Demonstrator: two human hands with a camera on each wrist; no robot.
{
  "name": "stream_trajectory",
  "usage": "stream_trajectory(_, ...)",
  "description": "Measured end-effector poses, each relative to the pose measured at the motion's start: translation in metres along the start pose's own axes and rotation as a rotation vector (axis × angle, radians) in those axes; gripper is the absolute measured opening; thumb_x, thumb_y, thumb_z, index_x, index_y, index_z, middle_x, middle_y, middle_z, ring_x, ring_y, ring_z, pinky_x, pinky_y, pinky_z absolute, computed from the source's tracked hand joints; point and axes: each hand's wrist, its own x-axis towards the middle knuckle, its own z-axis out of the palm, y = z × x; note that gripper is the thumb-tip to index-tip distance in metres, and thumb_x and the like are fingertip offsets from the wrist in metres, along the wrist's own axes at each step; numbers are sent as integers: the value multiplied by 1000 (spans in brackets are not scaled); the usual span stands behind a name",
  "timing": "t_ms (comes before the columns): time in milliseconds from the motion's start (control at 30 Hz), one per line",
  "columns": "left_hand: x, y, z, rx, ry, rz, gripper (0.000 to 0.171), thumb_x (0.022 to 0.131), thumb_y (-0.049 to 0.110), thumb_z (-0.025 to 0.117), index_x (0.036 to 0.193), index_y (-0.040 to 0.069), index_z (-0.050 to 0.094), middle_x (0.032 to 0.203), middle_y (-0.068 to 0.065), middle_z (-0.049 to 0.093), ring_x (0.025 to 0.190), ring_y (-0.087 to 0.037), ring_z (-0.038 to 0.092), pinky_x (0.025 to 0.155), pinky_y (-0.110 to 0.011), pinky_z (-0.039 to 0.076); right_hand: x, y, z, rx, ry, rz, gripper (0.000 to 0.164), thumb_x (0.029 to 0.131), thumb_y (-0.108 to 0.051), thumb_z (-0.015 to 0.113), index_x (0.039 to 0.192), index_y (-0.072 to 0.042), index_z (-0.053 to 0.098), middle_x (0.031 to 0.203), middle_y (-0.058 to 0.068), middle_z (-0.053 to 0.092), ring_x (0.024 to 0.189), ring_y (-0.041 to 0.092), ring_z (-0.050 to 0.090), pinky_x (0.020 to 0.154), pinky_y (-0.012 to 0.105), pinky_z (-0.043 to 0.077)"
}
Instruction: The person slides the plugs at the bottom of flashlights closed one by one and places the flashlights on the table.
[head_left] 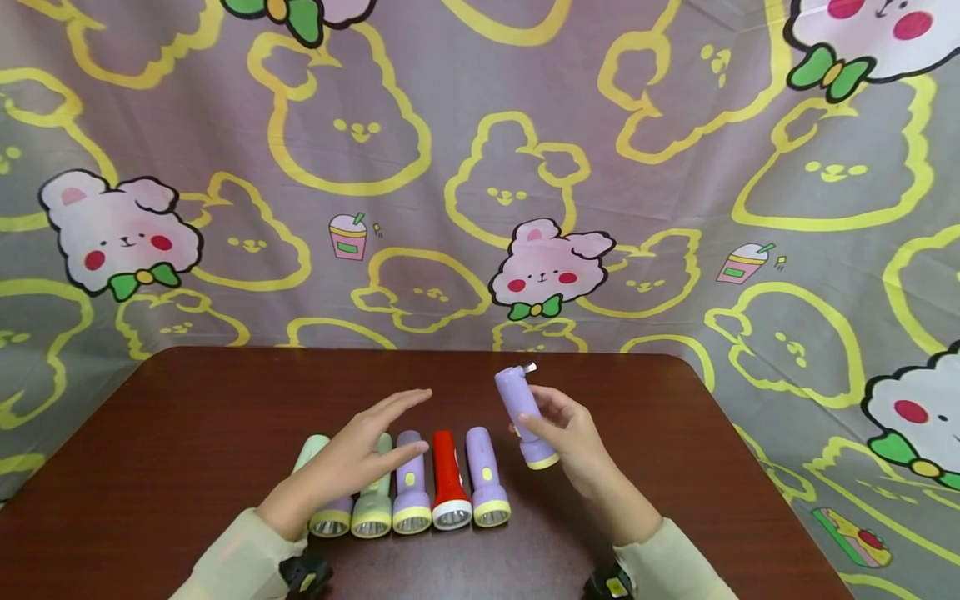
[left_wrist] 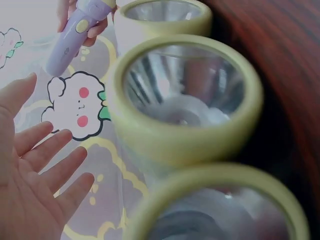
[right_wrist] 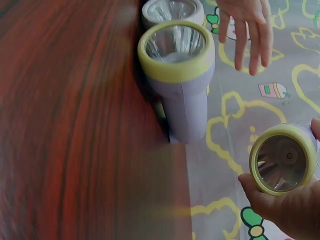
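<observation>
My right hand point(head_left: 577, 437) grips a purple flashlight point(head_left: 514, 396) above the table, tilted, its yellow-rimmed lens end low and a small silver metal piece sticking out at the top end. In the right wrist view its lens point(right_wrist: 282, 162) faces the camera. My left hand point(head_left: 348, 454), fingers straight and holding nothing, hovers over the left part of a row of flashlights. From the right, the row has a purple flashlight point(head_left: 482, 454), a red flashlight point(head_left: 446, 462) with a white rim, another purple one point(head_left: 410, 500) and a pale green one point(head_left: 372, 504). My left hand partly hides the left end.
The row lies on a dark brown wooden table point(head_left: 210, 433), lens ends toward me. Behind the table's far edge hangs a grey cloth point(head_left: 420, 217) printed with cartoon rabbits and yellow outlines. A black strap device point(head_left: 306, 575) sits at my left wrist.
</observation>
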Motion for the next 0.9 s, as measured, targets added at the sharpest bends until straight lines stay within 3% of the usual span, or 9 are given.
stream_trajectory(400, 18, 8, 2, -78, 45, 31, 61, 95, 34, 68, 150, 22, 43, 153, -2, 46, 140, -27, 46, 106, -53, 45, -1, 6, 16, 48, -39, -14, 49, 91, 0, 64, 135, 12, 47, 108, 6, 64, 89, 16, 73, 81, 30, 57)
stream_trajectory(600, 28, 10, 9, -135, 79, 73, 57, 95, 28, 68, 147, 20, 46, 148, -3, 51, 136, -26, 49, 105, -55, 46, -2, 7, 25, 11, -35, -13, 47, 90, -3, 67, 134, 8, 52, 114, 8, 64, 97, 13, 67, 85, 26, 54)
stream_trajectory(900, 38, 13, 19, -231, 103, 91, 52, 97, 22, 65, 146, 17, 49, 145, -6, 54, 134, -28, 51, 101, -57, 47, -3, 3, 39, 13, -51, -8, 46, 90, -5, 68, 132, 7, 54, 112, 6, 64, 96, 15, 65, 85, 27, 54)
